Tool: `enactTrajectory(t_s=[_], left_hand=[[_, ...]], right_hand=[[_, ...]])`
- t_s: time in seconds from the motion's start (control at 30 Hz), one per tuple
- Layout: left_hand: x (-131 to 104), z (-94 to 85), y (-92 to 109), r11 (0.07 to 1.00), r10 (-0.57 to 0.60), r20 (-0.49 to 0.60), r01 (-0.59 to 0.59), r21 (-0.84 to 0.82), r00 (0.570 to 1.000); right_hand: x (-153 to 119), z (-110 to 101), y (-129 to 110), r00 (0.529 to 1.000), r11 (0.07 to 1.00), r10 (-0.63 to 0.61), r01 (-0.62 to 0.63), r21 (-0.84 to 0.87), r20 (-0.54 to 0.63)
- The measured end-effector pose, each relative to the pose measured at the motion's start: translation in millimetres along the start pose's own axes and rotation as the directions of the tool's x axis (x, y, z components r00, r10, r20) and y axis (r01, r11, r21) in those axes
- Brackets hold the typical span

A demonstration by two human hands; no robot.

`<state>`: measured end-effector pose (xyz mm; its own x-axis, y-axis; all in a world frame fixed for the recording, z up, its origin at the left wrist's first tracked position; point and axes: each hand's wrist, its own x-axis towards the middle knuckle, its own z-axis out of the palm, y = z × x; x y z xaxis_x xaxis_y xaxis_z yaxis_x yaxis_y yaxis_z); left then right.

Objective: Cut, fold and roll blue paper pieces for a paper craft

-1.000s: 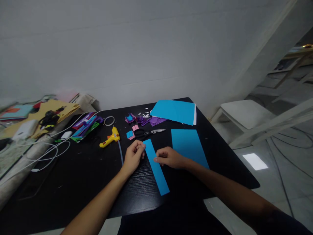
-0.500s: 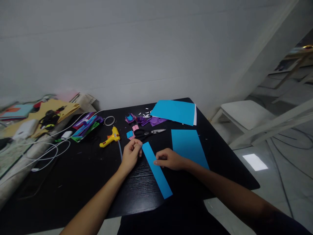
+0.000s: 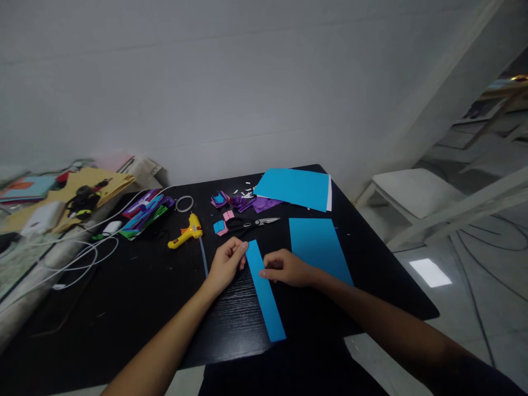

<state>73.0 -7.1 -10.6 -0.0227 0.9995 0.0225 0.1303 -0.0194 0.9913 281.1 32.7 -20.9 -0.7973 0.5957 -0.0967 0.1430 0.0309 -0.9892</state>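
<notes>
Head view: blue strip (image 3: 266,297) over near side of table (image 3: 136,297), left hand (image 3: 225,263) pinching far end, right hand (image 3: 287,268) pinching right edge; likely light, bendy (creases easily), best held by edges

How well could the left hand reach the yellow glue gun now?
Probably yes: the glue gun lies near the left hand, and nothing tall stands between, though its fingers are at the blue strip.
</notes>
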Motion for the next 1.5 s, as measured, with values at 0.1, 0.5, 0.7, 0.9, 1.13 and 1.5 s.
enactTrajectory(t_s=[0.1,0.5,0.7,0.9,1.13,1.5], left_hand=[[-3,4.6,1,1.0,-0.025,0.089,0.025,0.002,0.996],[-6,6.5,-2,0.998,-0.059,0.224,0.064,-0.017,0.973],[-6,5.6,-3,0.998,-0.064,0.252,0.066,0.003,0.965],[-6,7.1,-4,0.996,-0.091,0.285,0.091,0.013,0.954],[-6,5.3,-8,0.996,-0.086,0.318,0.083,0.022,0.944],[-7,6.2,-5,0.993,-0.114,0.341,0.091,0.081,0.933]], right_hand=[[0,1,-4,1.0,0.999,-0.008,0.008,0.051,-0.007],[2,4,-3,0.99,0.994,-0.028,0.042,0.102,-0.138],[4,5,1,0.973,0.996,-0.016,0.037,0.086,-0.229],[5,2,-3,0.954,0.993,0.01,0.025,0.113,-0.301],[5,2,-3,0.932,0.994,0.02,0.02,0.109,-0.362],[8,-11,-4,0.794,0.971,0.092,0.062,0.23,-0.601]])
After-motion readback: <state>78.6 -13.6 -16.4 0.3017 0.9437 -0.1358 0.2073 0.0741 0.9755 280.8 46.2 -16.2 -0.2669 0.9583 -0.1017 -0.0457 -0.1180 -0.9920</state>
